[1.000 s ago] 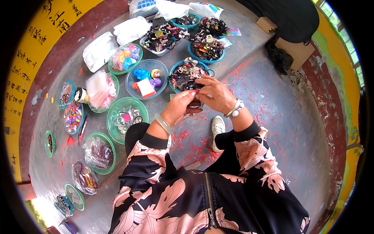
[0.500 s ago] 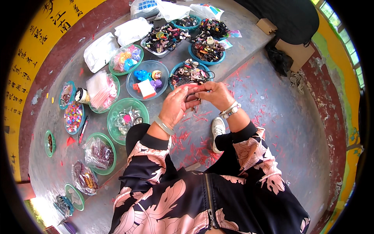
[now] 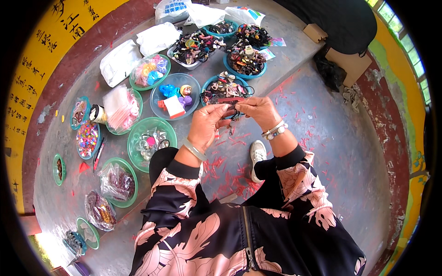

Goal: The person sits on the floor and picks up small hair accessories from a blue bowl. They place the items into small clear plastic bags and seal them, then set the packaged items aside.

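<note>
Above rough concrete, left hand point(image 3: 208, 125) and right hand point(image 3: 258, 109) pinch dark elastic hair tie point(image 3: 232, 112).

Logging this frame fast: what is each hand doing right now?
Left hand: closed, pinching a small dark hair tie with its fingertips.
Right hand: closed, pinching the same hair tie from the other side.

Both hands now sit together, nearer the body than a second ago. The right hand point(image 3: 260, 110), which reached to the rim of the blue bowl of dark hair ties point(image 3: 225, 89), is drawn back from it, and its fingers now meet those of the left hand point(image 3: 207, 124) around a small dark piece point(image 3: 232, 112) pinched between them.
</note>
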The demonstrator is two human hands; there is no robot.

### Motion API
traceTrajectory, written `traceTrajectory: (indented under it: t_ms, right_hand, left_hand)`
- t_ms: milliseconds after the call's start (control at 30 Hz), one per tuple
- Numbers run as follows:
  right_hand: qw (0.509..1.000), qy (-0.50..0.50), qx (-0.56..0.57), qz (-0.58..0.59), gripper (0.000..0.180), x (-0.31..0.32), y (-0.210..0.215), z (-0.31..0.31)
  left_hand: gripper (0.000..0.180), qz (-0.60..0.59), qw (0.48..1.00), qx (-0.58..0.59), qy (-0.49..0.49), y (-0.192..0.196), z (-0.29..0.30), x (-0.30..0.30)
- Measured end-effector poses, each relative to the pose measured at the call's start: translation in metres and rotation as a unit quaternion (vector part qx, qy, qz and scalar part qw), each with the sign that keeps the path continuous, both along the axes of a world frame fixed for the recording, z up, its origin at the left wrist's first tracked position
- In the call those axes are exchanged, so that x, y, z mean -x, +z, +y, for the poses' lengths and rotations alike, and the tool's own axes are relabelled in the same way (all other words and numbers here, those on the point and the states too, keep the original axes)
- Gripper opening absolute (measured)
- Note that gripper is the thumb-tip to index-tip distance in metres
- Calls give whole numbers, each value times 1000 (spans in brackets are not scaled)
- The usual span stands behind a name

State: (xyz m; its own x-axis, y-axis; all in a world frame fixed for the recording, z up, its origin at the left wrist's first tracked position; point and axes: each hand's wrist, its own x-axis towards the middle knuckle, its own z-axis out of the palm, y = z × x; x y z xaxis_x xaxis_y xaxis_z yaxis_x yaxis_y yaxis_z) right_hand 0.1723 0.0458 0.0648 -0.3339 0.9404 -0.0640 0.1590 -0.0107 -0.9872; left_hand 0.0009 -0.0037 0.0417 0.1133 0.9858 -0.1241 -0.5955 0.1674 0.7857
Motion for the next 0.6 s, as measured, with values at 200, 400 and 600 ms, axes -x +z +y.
traceTrajectory:
  t_ms: [200,400,600]
  right_hand:
    - [999,-17,30,21,15,5,2,-3]
    - [998,-21,53,19,14,6,1,-2]
    - [992,-42,86,87,14,7,1,-3]
  left_hand:
    - [20,0,1000,-1,14,-4,1,2]
    - [19,34,999,-8,36,0,-1,0]
    - [18,3,1000,-9,25,1,-1,-2]
